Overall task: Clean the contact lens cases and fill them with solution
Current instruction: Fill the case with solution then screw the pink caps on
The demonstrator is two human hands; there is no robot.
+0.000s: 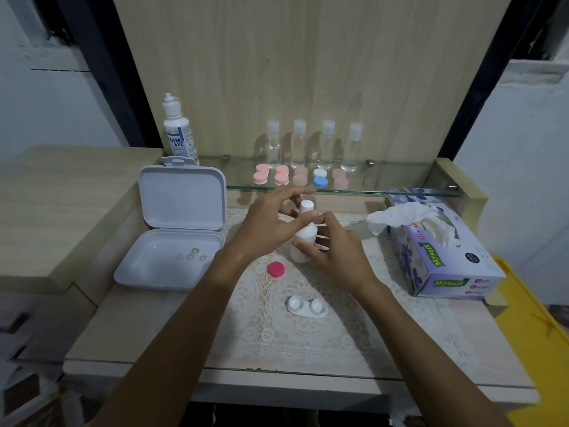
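1. Here, a desk (pixel 92 334) carried a lace mat (pixel 292 334), probably to keep small parts clean and easy to see.
2. A tissue box (pixel 446 257) sat at the right, one tissue pulled up, likely ready for wiping.
3. A white box (pixel 172 238) lay open at the left with small round bits inside, too small to identify.
4. A glass shelf (pixel 400 180) behind held a large solution bottle (pixel 180 134), four clear bottles (pixel 314 143) and a row of capped cases (pixel 301 177), apparently queued for the same job.
5. The right hand (pixel 335 251) curled its fingers round a small white bottle (pixel 303 241) standing at mid-mat, steadying it.
6. The left hand (pixel 268 226) pinched the bottle's cap (pixel 307 206) with thumb and fingertips, the other fingers spread, seemingly to twist it.
7. An open white case (pixel 306 306) lay near the front edge, both wells facing up and apparently empty, awaiting filling.
8. A pink cap (pixel 275 269) rested just left of the bottle.
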